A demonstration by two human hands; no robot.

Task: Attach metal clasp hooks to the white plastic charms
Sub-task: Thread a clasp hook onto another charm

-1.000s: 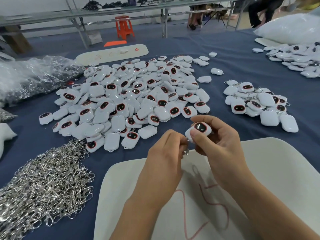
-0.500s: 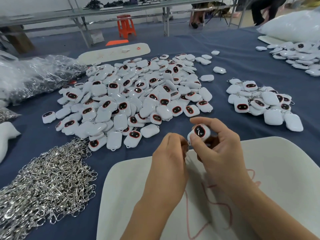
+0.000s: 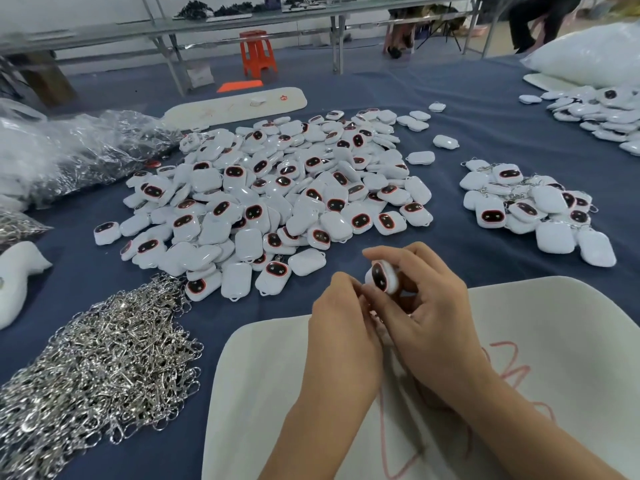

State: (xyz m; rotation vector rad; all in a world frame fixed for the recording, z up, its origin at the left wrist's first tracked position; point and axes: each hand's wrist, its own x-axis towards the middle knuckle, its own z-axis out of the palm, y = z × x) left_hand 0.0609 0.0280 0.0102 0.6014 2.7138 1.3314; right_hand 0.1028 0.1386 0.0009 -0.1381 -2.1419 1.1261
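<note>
The right hand [image 3: 429,313] holds 1 white charm [image 3: 382,277] between its thumb and curled fingers, the charm tilted so that its dark, red-rimmed face shows toward the left. The left hand [image 3: 341,336] is pressed up against the right one, its fingers curled in toward the lower edge of the charm. They seem to pinch something small there, but what it is cannot be told, because the fingers hide it.

Both hands hover over the near edge of a white foam board [image 3: 554,341] with red scribbles on it, which lies on the blue cloth [image 3: 485,126] covering the table.

Just beyond the hands, in the middle of the table, lies a big pile of charms [image 3: 277,192], some face up and some face down. To the right of it, apart from it, is a smaller pile of charms [image 3: 533,209] with bits of metal showing among them. At the far right edge is another heap of charms [image 3: 602,112], beside a white plastic bag [image 3: 588,57].

At the near left is a heap of metal hooks [image 3: 93,368], close to the near edge of the big pile. Further left and farther off lies a crinkled clear bag [image 3: 79,150]. A long white board [image 3: 239,103] lies on the cloth behind the big pile, and an orange stool [image 3: 258,53] stands on the floor beyond the table.
</note>
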